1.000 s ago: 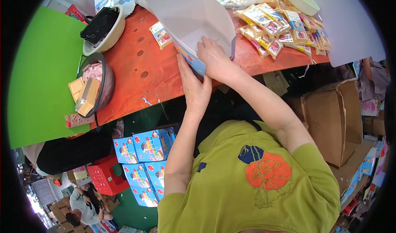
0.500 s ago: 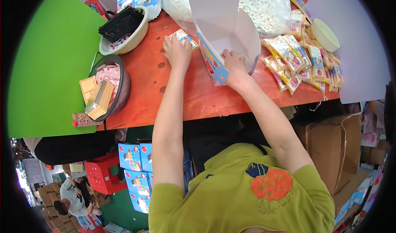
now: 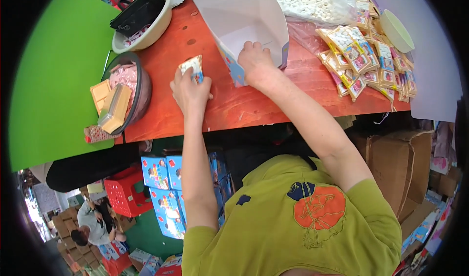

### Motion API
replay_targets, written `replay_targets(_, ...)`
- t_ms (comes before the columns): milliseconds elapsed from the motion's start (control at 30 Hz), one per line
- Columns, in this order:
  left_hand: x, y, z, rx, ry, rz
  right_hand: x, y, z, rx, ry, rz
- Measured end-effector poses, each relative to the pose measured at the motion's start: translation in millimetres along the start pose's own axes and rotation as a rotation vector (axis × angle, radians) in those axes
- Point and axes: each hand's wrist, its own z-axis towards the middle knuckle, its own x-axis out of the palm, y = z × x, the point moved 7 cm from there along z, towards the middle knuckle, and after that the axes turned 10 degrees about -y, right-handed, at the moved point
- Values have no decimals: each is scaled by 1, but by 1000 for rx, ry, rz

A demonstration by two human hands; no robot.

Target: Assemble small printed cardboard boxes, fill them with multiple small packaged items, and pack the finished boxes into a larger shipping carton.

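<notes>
My left hand [image 3: 189, 93] is curled around the near end of a small flat snack packet [image 3: 193, 67], with white pieces and a blue label, over the red table. My right hand [image 3: 256, 63] is closed on the near wall of an open cardboard box [image 3: 284, 51], its fingertips reaching inside over the edge. The box has a white inside, a printed blue outside and a tall raised lid panel. Part of its near wall is hidden behind my right hand and wrist.
Similar packets [image 3: 349, 56] are heaped on the right, beside a pale green bowl [image 3: 396, 32]. A clear bag of white pieces [image 3: 312, 2] lies behind. On the left are a cream basin [image 3: 166, 24] holding a black bag and a dark basin [image 3: 142, 90]. Blue printed boxes [image 3: 166, 203] stand below.
My left hand has drawn the packet nearer and to the left, away from the box. The box and my right hand have shifted left. The whole view has also moved slightly.
</notes>
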Motion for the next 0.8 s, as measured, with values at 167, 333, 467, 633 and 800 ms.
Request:
replay_targets(167, -35, 8, -80, -88, -162, -192, -47, -3, -42, -237, -525, 406)
replay_targets(333, -42, -49, -151, -48, -193, -457, -60, -18, -144, 170, -210, 1058)
replay_targets(467, -34, -105, -195, 78, -65, -479, -26, -25, -186, 366, 155, 1577)
replay_targets(633, 21, -137, -199, -529, 432, -1347, -46, -102, -191, 437, -29, 1591)
replay_targets(800, 64, -187, -171, -690, 763, -1467, -98, -158, -174, 206, -334, 835)
